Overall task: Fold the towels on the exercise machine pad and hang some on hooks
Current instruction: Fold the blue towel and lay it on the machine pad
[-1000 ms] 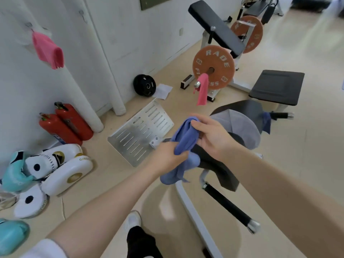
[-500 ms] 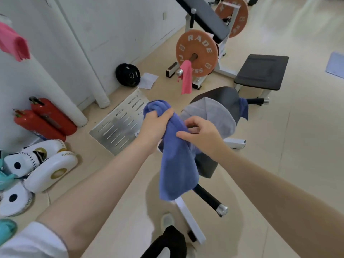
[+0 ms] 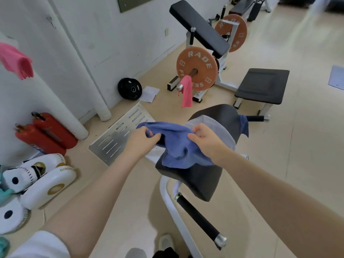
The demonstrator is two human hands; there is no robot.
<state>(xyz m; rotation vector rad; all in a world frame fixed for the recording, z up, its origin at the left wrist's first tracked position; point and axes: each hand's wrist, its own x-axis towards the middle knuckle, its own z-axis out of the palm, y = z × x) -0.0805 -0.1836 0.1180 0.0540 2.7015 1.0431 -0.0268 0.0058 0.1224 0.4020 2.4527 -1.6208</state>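
Both hands (image 3: 175,138) gripping blue towel (image 3: 176,146), above black pad (image 3: 195,175)

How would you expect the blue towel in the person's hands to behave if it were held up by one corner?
The blue towel sags between the left hand and right hand, so it is probably floppy and light. Its terry-looking surface suggests it won't slip.

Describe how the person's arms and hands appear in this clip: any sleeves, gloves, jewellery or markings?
Both forearms are bare from elbow to wrist. The left hand and right hand wear no gloves, and no rings, watch or bands show. A white short sleeve covers the left upper arm at the frame's bottom edge. The right arm's sleeve is out of view.
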